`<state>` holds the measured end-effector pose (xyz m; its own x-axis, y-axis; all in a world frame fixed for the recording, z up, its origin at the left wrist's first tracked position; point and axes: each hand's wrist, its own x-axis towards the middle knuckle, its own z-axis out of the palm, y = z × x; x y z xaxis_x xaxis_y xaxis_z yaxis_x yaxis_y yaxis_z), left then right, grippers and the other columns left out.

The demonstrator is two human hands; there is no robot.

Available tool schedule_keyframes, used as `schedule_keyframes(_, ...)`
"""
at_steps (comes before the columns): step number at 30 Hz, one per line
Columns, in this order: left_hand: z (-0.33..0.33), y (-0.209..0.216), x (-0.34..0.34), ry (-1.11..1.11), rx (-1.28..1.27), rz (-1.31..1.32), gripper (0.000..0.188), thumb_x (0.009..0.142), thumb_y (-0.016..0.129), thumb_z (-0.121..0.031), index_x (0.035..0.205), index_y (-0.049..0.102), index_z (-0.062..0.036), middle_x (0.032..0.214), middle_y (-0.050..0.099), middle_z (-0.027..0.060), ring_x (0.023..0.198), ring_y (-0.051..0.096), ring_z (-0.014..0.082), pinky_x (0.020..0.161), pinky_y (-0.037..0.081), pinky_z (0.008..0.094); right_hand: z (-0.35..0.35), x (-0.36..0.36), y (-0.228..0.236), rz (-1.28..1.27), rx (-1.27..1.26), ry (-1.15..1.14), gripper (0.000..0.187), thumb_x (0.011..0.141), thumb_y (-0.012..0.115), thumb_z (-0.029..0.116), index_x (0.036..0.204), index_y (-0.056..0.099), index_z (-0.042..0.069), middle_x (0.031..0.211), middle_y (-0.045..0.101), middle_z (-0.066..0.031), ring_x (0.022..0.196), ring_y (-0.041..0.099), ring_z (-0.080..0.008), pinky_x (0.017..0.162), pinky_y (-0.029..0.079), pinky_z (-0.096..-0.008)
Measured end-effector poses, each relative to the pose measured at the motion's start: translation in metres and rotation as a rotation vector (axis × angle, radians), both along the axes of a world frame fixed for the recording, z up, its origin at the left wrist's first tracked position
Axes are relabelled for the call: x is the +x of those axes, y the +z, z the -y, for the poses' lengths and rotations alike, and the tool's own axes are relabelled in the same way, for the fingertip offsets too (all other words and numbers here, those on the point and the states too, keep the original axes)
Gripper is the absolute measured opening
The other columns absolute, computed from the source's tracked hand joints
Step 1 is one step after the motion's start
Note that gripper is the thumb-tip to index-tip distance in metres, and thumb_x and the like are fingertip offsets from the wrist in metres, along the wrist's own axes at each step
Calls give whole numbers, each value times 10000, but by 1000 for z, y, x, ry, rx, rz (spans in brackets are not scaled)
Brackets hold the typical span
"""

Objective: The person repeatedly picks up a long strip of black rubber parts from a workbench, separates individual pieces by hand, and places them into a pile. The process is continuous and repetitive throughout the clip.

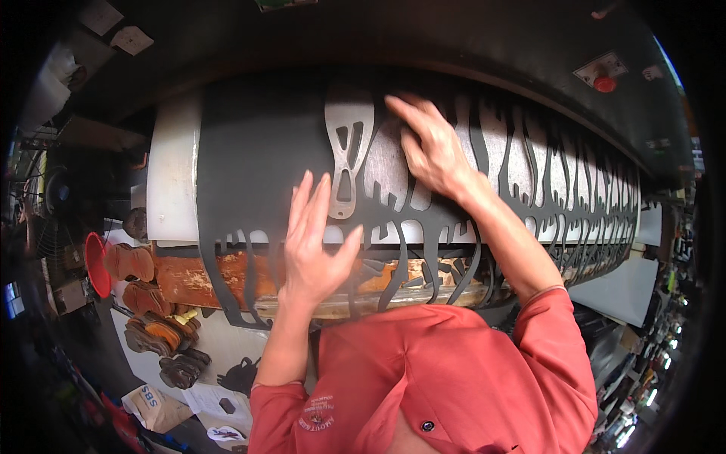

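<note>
A metal cutting die [351, 147], sole-shaped with slots through it, lies on a black sheet [261, 151]. To its right the sheet is a web of sole-shaped cut-outs, with pale board showing through. My left hand [314, 253] is over the sheet's near edge, just left of the die's narrow near end. Its fingers are spread and nothing is in them. My right hand [432, 144] reaches over the cut-outs right of the die, fingers stretched forward and slightly blurred. It holds nothing that I can see. Whether either hand touches the sheet I cannot tell.
A dark machine beam [340, 45] spans the far side, carrying a red push button [604, 83]. The pale board [172, 174] shows at left. Strips of cut sheet hang over the worn wooden front edge [197, 280]. Stacked sole pieces [162, 329] and a red bowl [97, 263] stand at left.
</note>
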<state>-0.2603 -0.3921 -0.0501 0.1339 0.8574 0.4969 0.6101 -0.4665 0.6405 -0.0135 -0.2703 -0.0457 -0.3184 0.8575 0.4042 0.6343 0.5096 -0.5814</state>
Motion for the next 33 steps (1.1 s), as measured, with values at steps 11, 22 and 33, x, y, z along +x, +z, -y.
schedule_keyframes(11,105,-44,6,-13,119,-28,341,830,819,34,1156,728,-11,1103,779,155,896,774,303,777,629,372,135,16,-21,-93,307,-2,352,740,652,-143,1064,715,-20,981,736,-159,931,729,-356,859,574,-417)
schedule_keyframes(22,93,-46,7,-11,210,67,227,834,816,7,1042,739,-43,987,773,113,845,762,320,724,611,385,132,-50,65,-309,344,74,209,920,716,-61,1121,740,-10,928,727,-142,800,720,-265,730,587,-353)
schedule_keyframes(33,85,-57,5,-60,238,173,156,919,759,-38,1071,731,-61,999,756,143,869,742,385,729,605,440,135,-113,75,-153,419,54,210,1012,662,80,1193,695,-21,995,727,-186,864,737,-321,797,602,-403)
